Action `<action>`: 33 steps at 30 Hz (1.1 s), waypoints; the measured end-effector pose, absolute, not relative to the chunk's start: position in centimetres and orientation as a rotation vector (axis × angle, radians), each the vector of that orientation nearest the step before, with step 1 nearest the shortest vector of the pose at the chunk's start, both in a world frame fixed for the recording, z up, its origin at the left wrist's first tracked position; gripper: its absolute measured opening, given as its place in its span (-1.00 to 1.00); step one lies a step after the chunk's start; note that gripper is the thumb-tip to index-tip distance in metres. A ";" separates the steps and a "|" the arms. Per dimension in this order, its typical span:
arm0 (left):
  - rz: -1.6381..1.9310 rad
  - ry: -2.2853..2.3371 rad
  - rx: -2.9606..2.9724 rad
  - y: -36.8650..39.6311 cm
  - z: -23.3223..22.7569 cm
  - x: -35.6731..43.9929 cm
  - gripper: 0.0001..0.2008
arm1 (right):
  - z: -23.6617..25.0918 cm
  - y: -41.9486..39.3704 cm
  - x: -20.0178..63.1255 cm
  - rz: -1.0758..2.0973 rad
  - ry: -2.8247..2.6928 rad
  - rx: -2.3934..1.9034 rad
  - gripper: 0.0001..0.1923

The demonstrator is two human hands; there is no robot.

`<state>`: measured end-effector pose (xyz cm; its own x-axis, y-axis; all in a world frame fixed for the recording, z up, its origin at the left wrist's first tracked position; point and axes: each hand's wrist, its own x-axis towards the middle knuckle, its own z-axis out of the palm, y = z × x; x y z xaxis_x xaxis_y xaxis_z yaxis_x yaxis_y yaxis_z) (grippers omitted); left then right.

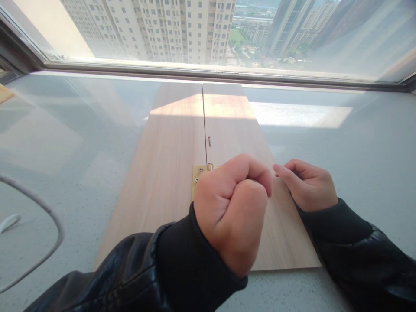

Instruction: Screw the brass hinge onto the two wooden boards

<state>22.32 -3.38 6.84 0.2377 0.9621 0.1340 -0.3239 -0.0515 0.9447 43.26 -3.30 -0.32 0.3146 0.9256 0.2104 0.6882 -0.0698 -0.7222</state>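
Head view, near to far. Nearest the viewer, two black sleeves enter from the lower edge. The left hand is curled into a tight fist above the near part of the wooden boards; whether anything is enclosed in it cannot be told. Just beside it, the right hand rests on the right board with fingers loosely curled and the forefinger extended toward the left fist; no object is visible in it. Beneath the fist, a brass hinge lies across the seam between the left board and the right board, largely hidden by the hand, with screw heads showing on its left leaf. A little farther along the seam, a small screw lies loose on the right board. The boards lie side by side on a pale speckled counter. A grey cable curves at the left. Beyond, a window shows high-rise buildings.
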 end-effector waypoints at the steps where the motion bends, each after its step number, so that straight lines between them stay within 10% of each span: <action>1: 1.113 0.659 1.142 -2.9 7.2 22.3 -0.76 | -0.3 -3.3 43.3 0.403 -1.442 -1.818 -0.58; 5: 0.796 0.534 1.168 -1.0 7.8 22.3 -0.74 | -0.3 -3.3 43.2 0.421 -1.446 -1.803 -0.52; 15: 1.296 0.938 1.296 -4.4 6.9 22.6 -0.90 | 0.0 -3.4 43.0 0.401 -1.439 -1.828 -0.58; 21: 0.907 0.708 1.177 -2.0 7.8 22.2 -0.58 | -0.2 -3.4 43.1 0.437 -1.436 -1.805 -0.52; 33: 1.259 0.889 1.228 -4.2 6.8 22.6 -0.93 | 0.0 -3.4 42.9 0.406 -1.438 -1.809 -0.56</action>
<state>22.63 -4.21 6.83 0.1503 0.9791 0.1371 -0.1978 -0.1061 0.9745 42.93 -3.44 -0.03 0.3106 0.9268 0.2113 0.6796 -0.0611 -0.7310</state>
